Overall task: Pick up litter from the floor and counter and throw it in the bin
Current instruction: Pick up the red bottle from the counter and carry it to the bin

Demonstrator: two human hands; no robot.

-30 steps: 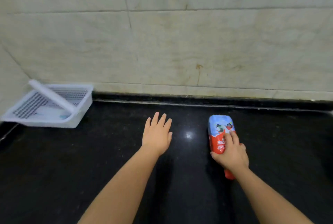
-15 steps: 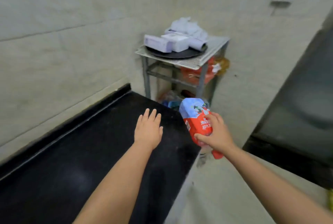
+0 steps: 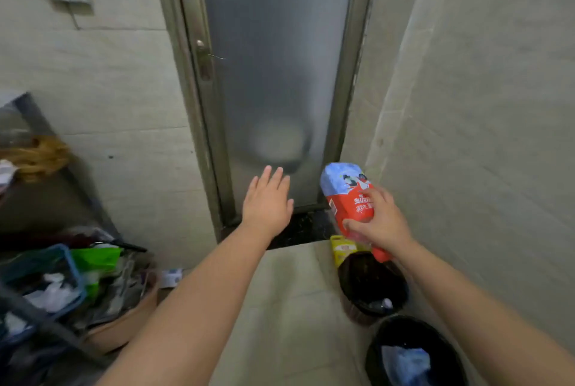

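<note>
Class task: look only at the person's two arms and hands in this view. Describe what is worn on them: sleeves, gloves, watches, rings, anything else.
Both forearms are bare to the lower frame edge: no sleeves show. The left hand and right hand wear no gloves. No watch, bracelet or ring is visible on either wrist or on the fingers that show. Nails look short and unpainted, though the picture is slightly blurred.

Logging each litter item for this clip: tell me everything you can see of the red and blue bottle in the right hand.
The bottle looks like plastic, wrapped in a label that is pale blue with a cartoon picture on the far part and red with white lettering nearer the wrist. A red end pokes out below the palm. It is held off the floor, tilted with the blue end up and away, above the nearer-door black bin. Only the right hand touches it, fingers over the red part.
</note>
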